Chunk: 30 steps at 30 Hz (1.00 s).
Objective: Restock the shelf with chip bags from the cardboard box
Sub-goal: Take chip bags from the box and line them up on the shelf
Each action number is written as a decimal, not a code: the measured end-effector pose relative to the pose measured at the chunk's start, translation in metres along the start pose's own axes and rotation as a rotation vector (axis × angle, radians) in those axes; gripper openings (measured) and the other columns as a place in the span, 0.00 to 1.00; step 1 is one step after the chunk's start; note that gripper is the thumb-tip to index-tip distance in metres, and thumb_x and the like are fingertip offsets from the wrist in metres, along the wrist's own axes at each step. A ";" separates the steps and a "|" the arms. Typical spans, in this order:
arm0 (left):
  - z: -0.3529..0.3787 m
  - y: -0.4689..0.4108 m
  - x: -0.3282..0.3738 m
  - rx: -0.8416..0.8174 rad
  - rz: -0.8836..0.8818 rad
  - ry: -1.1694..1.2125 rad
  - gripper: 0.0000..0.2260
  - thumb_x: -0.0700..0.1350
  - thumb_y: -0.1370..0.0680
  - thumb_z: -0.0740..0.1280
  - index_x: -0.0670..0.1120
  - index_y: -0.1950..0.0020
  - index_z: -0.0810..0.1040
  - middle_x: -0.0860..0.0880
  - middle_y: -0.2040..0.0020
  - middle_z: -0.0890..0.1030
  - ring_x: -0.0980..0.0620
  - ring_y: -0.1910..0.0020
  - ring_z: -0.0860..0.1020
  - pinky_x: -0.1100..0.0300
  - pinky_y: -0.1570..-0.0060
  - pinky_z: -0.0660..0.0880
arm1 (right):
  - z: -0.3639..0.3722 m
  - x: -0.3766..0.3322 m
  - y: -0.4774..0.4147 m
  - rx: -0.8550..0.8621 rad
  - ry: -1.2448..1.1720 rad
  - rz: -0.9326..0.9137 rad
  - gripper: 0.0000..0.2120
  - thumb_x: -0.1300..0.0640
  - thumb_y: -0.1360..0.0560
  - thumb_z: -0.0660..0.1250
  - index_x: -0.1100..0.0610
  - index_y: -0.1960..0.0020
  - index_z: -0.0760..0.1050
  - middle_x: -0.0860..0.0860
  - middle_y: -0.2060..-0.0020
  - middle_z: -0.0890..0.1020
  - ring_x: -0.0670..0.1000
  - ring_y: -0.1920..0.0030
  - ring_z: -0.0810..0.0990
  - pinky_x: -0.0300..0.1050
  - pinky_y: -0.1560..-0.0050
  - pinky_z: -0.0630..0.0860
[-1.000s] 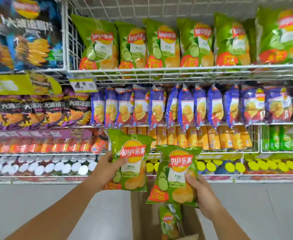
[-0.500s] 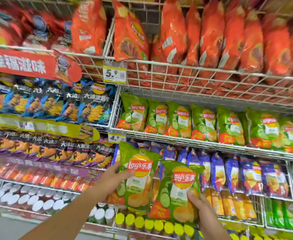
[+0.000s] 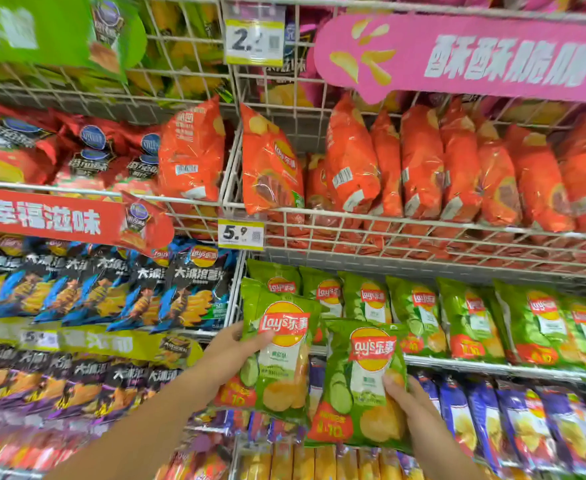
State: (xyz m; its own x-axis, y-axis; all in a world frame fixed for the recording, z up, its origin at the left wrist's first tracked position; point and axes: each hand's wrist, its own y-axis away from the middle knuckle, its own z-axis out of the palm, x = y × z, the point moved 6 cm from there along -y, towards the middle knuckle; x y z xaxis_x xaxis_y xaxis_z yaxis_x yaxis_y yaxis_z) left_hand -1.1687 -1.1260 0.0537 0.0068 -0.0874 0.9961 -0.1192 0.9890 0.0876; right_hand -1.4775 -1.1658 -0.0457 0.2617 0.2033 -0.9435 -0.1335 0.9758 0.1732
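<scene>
1. Left grip [image 3: 231, 355] is curled round the side of the first green chip bag [image 3: 281, 355], thumb on the front, bag upright.
2. Right grip [image 3: 409, 407] clasps the second green chip bag [image 3: 361, 386] at its lower right edge, thumb across the front.
3. The first bag sits at 10 o'clock of the second, edges touching.
4. Both are held in front of the wire shelf [image 3: 492, 368]. Its row of green bags [image 3: 458, 320] runs off toward 2 o'clock.
5. Orange bags [image 3: 423, 168] pack the tier at 12 o'clock.
</scene>
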 end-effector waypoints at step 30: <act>-0.025 -0.182 0.013 0.024 -0.075 -0.198 0.34 0.67 0.38 0.79 0.52 0.37 0.81 0.57 0.45 0.86 0.57 0.47 0.84 0.59 0.44 0.78 | 0.060 -0.077 -0.187 -0.008 0.350 -0.093 0.41 0.39 0.20 0.63 0.51 0.16 0.48 0.49 0.20 0.61 0.55 0.22 0.63 0.52 0.26 0.62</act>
State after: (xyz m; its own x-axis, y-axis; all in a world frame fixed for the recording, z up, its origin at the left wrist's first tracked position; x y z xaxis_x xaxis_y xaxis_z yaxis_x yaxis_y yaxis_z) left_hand -1.1225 -1.3042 0.0506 -0.1784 -0.1851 0.9664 -0.1492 0.9759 0.1594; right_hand -1.4158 -1.3594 0.0117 -0.0697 0.0726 -0.9949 -0.1323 0.9879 0.0814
